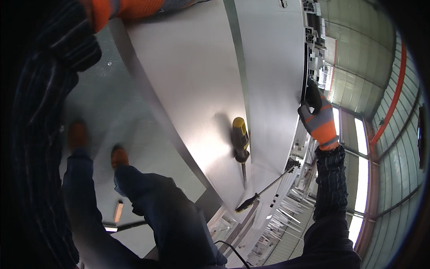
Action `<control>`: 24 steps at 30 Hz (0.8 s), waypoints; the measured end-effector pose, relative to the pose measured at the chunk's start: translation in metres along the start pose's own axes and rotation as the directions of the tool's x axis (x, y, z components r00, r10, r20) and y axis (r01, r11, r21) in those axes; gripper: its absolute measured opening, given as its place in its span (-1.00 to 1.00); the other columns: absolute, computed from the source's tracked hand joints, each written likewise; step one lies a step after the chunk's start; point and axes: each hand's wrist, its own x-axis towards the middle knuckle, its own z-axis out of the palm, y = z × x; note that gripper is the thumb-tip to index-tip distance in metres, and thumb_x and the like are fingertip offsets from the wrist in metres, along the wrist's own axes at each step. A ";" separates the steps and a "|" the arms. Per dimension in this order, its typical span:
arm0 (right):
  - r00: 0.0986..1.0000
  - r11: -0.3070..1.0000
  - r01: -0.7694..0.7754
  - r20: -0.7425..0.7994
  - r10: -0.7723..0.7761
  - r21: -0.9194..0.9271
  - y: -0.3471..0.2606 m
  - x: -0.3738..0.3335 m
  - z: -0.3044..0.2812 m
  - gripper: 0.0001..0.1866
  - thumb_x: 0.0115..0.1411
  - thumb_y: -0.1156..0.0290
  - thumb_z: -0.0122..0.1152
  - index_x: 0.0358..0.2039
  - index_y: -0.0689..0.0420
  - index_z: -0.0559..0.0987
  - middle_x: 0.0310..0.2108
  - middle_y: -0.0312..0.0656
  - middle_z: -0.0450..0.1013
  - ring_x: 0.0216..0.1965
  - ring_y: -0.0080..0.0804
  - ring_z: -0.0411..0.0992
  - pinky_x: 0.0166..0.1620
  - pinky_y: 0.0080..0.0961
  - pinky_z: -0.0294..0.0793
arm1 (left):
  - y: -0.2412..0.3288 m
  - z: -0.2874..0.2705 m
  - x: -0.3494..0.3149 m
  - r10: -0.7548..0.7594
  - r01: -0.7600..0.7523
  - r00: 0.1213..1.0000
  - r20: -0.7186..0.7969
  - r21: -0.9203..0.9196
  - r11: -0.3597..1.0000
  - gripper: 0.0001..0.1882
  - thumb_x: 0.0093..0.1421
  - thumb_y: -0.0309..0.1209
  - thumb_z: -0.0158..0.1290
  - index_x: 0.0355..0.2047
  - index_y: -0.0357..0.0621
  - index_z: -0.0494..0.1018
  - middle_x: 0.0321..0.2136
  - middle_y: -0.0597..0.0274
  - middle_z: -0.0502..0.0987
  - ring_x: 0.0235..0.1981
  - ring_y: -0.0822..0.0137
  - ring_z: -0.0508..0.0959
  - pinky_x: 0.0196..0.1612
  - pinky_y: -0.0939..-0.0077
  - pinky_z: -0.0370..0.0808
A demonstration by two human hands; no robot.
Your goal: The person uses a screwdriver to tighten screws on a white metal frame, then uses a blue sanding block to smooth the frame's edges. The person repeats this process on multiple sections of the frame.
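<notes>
A large sheet-metal panel (188,67) with a lengthwise groove spreads in front of me. My right hand (320,119), in an orange and grey glove with black fingers, is closed at the panel's far right edge, around a thin black strip (306,67) there. At the top left my left hand (130,8), in an orange glove, rests against the panel; the frame cuts off its fingers. A stout screwdriver (240,139) with a yellow and black handle lies along the groove. Nearer me lies a longer, thin screwdriver (247,203), its shaft pointing toward the right edge.
Beside the long screwdriver's shaft end is a small black, bristly-looking piece (293,165). A grey-green floor (107,89) shows at left, with my shoes and a small wooden block (118,211) on it. A dark cable (233,253) curves near my legs. White profiles (286,215) are stacked beyond the panel.
</notes>
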 end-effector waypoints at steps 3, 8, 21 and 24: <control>0.992 0.988 -0.127 0.031 0.125 0.088 0.015 -0.018 0.003 -0.29 0.14 0.57 0.24 0.37 0.21 0.39 -0.20 -0.18 0.57 -0.22 -0.41 0.57 -0.05 -0.40 0.57 | -0.005 0.037 0.001 0.036 -0.038 0.999 -0.026 -0.086 0.996 -0.57 0.22 -0.14 0.20 -0.02 -0.15 0.59 -0.14 0.06 0.62 0.00 -0.01 0.58 0.15 0.18 0.49; 1.000 0.989 -0.011 0.009 0.010 0.147 0.015 -0.009 -0.001 -0.63 0.14 0.68 0.24 0.00 0.23 0.57 0.05 -0.11 0.53 -0.06 -0.42 0.53 0.05 -0.46 0.52 | -0.018 0.028 -0.004 0.018 -0.022 0.998 -0.055 -0.079 0.997 -0.57 0.22 -0.16 0.21 0.02 -0.13 0.57 -0.10 0.04 0.61 0.03 -0.02 0.56 0.18 0.18 0.48; 0.986 1.000 0.031 0.166 -0.031 -0.001 0.032 -0.009 -0.018 -0.37 0.26 0.67 0.23 0.34 0.13 0.38 -0.02 -0.21 0.57 -0.04 -0.49 0.54 0.07 -0.49 0.57 | -0.028 0.032 -0.001 0.083 -0.093 0.993 -0.080 -0.122 0.988 -0.53 0.24 -0.19 0.24 0.12 -0.09 0.54 0.01 0.01 0.58 0.10 -0.04 0.53 0.25 0.17 0.44; 0.979 0.958 -0.091 0.199 0.037 0.271 0.040 -0.005 -0.017 -0.33 0.27 0.68 0.22 0.39 0.14 0.38 -0.05 -0.24 0.56 -0.06 -0.51 0.53 0.05 -0.51 0.58 | -0.032 0.028 0.006 0.120 -0.126 0.990 -0.069 -0.101 0.987 -0.52 0.25 -0.20 0.24 0.14 -0.08 0.53 0.03 0.01 0.57 0.11 -0.04 0.52 0.26 0.17 0.43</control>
